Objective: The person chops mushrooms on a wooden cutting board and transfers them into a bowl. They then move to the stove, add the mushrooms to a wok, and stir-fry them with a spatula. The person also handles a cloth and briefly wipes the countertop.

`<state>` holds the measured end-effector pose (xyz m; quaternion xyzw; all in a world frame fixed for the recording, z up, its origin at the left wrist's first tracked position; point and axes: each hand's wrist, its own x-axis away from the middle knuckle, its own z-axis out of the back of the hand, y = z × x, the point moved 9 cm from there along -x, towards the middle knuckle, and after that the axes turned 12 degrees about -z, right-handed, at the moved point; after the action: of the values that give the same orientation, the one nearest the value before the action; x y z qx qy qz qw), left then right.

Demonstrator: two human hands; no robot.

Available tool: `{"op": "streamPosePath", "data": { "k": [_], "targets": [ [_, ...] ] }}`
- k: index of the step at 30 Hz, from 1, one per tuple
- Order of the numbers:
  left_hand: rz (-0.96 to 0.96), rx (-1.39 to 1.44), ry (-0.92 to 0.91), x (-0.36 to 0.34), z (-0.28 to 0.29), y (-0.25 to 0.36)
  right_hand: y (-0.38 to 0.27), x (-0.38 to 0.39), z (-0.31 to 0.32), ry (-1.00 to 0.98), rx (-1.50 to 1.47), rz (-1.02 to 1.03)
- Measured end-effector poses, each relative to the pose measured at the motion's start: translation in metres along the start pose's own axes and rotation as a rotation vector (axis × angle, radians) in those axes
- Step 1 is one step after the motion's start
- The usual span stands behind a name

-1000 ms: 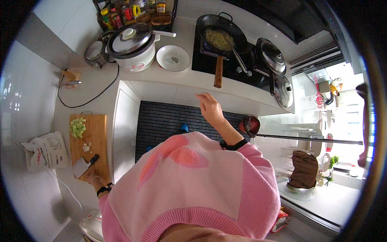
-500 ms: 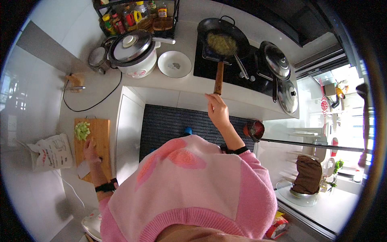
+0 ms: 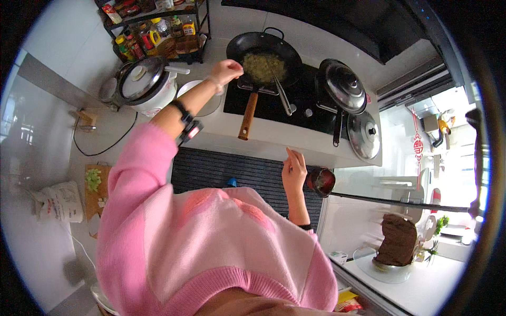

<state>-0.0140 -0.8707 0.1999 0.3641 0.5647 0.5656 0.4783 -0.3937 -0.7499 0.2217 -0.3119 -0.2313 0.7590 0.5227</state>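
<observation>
One board (image 3: 105, 174) of cut greens (image 3: 93, 179) lies at the far left, on the counter's side run, with the left sleeve (image 3: 132, 181) covering part of it; a pale flat piece at its near end is too little shown to name. Next comes a cooker (image 3: 141, 87) at the back corner of the counter, then a plate (image 3: 212, 106) partly hidden under the forearm. The left hand (image 3: 229, 71) is up at the wok's left rim, fingers bent downward; whether it touches the rim, or pinches something, I cannot tell. The wok (image 3: 291, 59) sits on the hob (image 3: 305, 108), directly right of that hand, so the left is clearly the nearer one to the bowl and to the food (image 3: 262, 67) within. Its wooden handle (image 3: 248, 117) runs toward the counter's front edge, leaning slightly left. A spatula (image 3: 283, 96) slants the other way, from the food over the near right rim; its tip is lost in the food. The right hand (image 3: 294, 167) hangs in front of the counter's front edge, well apart from the left, fingers loosely bent with nothing seen in them; it lies beyond the spatula's near end. Farther right, lidded cookware (image 3: 345, 84) stands on the hob.
</observation>
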Motion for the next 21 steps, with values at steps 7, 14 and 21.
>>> {"op": "streamPosePath", "data": {
  "k": [7, 14, 21],
  "targets": [
    [-0.047, -0.334, 0.116, -0.093, -0.05, -0.054, 0.066, 0.022, 0.043, 0.139, 0.031, -0.039],
    [-0.368, -0.519, 0.197, 0.011, -0.03, 0.046, 0.065, 0.01, 0.036, 0.126, -0.091, 0.002],
    [-0.364, -1.002, 0.339, 0.214, 0.098, 0.051, -0.037, -0.024, -0.028, -0.065, -0.242, 0.357]
  ]
}}
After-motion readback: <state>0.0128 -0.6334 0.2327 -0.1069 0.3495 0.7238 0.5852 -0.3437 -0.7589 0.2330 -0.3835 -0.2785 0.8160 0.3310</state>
